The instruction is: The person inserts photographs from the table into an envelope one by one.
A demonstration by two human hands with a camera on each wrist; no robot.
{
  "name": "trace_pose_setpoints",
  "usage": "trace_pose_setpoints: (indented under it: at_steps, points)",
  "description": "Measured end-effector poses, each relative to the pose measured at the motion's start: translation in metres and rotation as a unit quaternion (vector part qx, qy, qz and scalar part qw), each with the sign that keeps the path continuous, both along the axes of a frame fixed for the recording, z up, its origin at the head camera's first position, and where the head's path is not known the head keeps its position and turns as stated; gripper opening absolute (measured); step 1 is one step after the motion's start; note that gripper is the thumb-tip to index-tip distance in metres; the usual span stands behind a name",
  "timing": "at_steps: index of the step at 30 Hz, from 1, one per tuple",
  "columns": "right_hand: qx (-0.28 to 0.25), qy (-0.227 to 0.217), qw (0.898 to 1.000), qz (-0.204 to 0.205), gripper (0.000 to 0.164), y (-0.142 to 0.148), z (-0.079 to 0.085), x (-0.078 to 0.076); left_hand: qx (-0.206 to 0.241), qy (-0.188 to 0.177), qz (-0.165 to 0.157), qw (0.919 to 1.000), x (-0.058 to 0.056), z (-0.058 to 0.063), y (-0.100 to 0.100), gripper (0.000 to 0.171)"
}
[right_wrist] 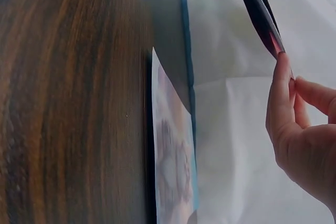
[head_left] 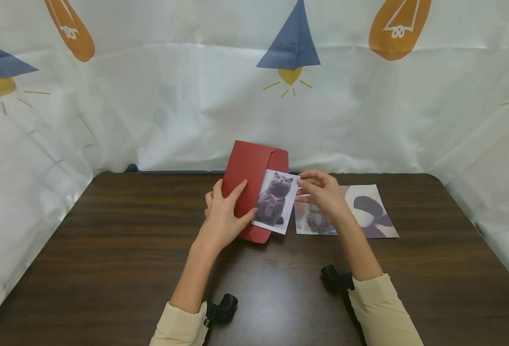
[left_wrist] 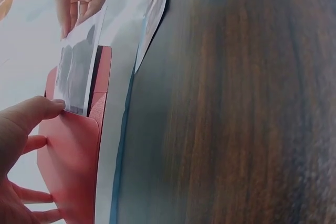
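Observation:
My left hand (head_left: 223, 217) grips a red paper envelope (head_left: 249, 163), held tilted above the back of the table. Its thumb lies at the envelope's mouth, by the edge of a photo of a grey cat (head_left: 276, 198). That photo sits partly inside the open envelope, its left part tucked behind the red front. With thumb and fingertips, my right hand (head_left: 325, 194) pinches the photo's upper right edge. In the left wrist view the envelope's flap (left_wrist: 103, 69) stands open behind the photo (left_wrist: 79, 69).
Two more picture prints lie on the dark wooden table (head_left: 107, 250) at the right: one with a kitten (head_left: 316, 222), partly under my right hand, and one with grey and white shapes (head_left: 370, 211). A white cloth (head_left: 202, 110) with lamp drawings hangs behind the table.

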State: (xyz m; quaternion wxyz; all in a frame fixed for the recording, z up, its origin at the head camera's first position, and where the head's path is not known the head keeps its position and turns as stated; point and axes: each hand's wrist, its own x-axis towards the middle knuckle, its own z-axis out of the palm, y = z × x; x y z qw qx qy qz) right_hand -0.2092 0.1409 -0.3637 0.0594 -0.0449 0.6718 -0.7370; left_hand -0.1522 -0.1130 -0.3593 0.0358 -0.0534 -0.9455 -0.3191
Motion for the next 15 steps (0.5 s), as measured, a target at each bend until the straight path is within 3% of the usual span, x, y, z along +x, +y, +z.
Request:
trace_pose_setpoints:
  at_steps: [15]
  points:
    - [0.018,-0.002,1.0,-0.024,0.03,-0.0063,-0.0008,0.0028,0.001,0.009,-0.007,0.9999,0.0021,-0.0016,0.0079,0.077]
